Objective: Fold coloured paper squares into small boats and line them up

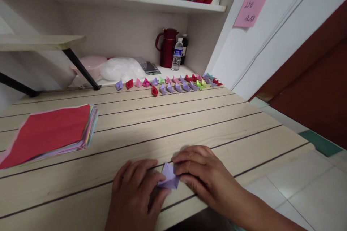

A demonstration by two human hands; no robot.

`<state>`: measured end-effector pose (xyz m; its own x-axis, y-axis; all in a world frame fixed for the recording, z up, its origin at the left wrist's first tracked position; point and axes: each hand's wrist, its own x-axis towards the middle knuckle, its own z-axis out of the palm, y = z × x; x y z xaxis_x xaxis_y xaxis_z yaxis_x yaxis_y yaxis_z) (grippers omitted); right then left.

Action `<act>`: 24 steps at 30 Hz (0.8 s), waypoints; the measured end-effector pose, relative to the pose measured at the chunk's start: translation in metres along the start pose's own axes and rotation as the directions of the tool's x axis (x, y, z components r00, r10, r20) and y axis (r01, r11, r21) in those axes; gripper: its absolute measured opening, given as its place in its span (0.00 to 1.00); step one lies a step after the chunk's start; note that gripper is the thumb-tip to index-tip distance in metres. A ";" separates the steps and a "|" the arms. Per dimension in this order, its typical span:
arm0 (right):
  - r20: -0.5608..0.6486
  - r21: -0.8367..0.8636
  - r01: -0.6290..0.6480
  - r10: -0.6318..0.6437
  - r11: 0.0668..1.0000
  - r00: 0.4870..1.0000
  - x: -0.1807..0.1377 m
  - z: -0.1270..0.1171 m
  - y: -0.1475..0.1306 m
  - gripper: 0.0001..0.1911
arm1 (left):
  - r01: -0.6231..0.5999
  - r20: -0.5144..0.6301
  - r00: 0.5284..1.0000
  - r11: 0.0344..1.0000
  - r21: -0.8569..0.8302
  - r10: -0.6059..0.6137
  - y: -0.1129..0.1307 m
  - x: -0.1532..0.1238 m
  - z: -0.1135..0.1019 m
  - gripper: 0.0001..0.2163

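A small folded piece of purple paper (170,177) is held low over the front part of the wooden table. My left hand (135,187) pinches its left side between thumb and forefinger. From the right, the fingers of my right hand (203,173) close on its other edge, thumb below and fingertips above. The paper has a pointed peak at the top and a flat lower fold. Along the table's back edge stand several little folded paper boats (177,87) in purple, red, pink, green and yellow.
At the left lies a stack of coloured paper sheets (54,133), red on top. Behind the boats are a dark red jug (168,48), a water bottle (177,55) and a white plastic bag (121,69). A black-legged wooden riser (40,41) stands at the back left.
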<state>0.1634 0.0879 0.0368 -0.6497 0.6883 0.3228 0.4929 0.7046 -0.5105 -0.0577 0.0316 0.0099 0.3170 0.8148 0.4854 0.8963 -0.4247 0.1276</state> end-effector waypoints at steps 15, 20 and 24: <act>0.048 -0.021 -0.125 0.126 0.992 0.991 0.013 0.005 -0.007 0.02 | 0.231 -0.101 0.966 0.970 -0.071 -0.238 0.017 0.005 0.014 0.04; 0.057 -0.073 -0.158 0.163 0.985 0.985 0.018 0.013 -0.008 0.02 | 0.262 -0.111 0.958 0.964 -0.037 -0.265 0.021 0.006 0.019 0.07; 0.057 -0.062 -0.159 0.163 0.985 0.985 0.017 0.016 -0.005 0.04 | 0.283 -0.091 0.956 0.958 0.044 -0.278 0.021 0.004 0.022 0.09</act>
<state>0.1403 0.0934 0.0318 -0.5929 0.7827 0.1896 0.6248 0.5956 -0.5048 -0.0309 0.0349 -0.0044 0.0259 0.8613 0.5075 0.9620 -0.1595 0.2217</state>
